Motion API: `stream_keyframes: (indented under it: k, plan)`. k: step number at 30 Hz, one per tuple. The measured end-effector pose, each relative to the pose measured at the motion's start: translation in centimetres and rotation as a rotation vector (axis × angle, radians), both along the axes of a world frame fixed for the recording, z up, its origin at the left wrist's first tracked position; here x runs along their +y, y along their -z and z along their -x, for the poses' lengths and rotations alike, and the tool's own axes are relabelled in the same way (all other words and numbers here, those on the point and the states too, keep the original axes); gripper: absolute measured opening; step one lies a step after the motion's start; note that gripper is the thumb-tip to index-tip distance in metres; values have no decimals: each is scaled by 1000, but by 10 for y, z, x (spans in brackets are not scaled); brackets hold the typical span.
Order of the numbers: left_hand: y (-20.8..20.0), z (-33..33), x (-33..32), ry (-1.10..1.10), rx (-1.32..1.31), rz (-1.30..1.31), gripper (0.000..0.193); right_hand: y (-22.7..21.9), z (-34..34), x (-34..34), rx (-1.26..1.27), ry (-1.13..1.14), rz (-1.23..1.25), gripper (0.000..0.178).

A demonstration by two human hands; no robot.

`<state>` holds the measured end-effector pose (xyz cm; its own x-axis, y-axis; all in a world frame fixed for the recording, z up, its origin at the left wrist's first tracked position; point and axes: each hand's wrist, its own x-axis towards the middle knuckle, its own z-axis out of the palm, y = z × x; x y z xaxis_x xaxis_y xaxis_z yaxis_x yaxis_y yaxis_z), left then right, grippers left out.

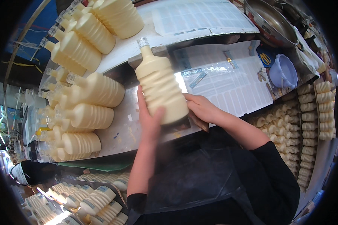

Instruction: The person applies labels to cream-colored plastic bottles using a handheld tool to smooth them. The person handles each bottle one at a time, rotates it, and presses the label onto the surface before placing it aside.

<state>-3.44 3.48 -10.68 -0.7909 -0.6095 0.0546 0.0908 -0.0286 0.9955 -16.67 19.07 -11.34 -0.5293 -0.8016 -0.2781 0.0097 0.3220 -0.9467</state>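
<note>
A large cream-coloured bottle (159, 90) with wavy ridged sides and a clear threaded neck lies in front of me, its neck pointing away. My left hand (149, 117) grips its lower left side, fingers along the edge and the thumb, slightly blurred, over the front. On the opposite side, my right hand (202, 108) is closed against the lower right edge, with some fingertips hidden. Just below that hand is a brown flat piece (199, 123) whose kind I cannot make out. Sheets of pale labels (229, 88) lie to the right of the bottle.
Several similar bottles (90, 88) lie stacked along the table's left side. Another label sheet (202, 17) covers the raised white shelf behind. At right are a lilac bucket (283, 71), a metal basin (274, 22) and yellow-handled scissors (265, 59). Labelled bottles (97, 198) fill the lower left.
</note>
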Motion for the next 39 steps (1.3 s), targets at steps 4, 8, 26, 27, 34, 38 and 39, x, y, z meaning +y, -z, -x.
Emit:
stream_keyframes:
  k: [4,8,26,27,34,38,39]
  plan:
    - [8,0,15,-58,3,52,104,-3,4,12,-85,-25,-14,44]
    - [6,2,12,-35,-43,84,100,-13,7,20,-68,1,-75,44]
    - [-39,13,33,-31,89,1092,64,22,134,123,955,186,-850,45]
    - [-42,15,35,38,179,1128,57,16,122,119,932,152,-874,47]
    - [-51,35,62,293,302,1083,40,9,58,132,854,21,-781,54]
    - [-50,44,79,402,337,992,40,4,60,143,805,85,-587,50]
    - [-48,44,81,421,314,999,39,0,60,145,774,107,-548,49]
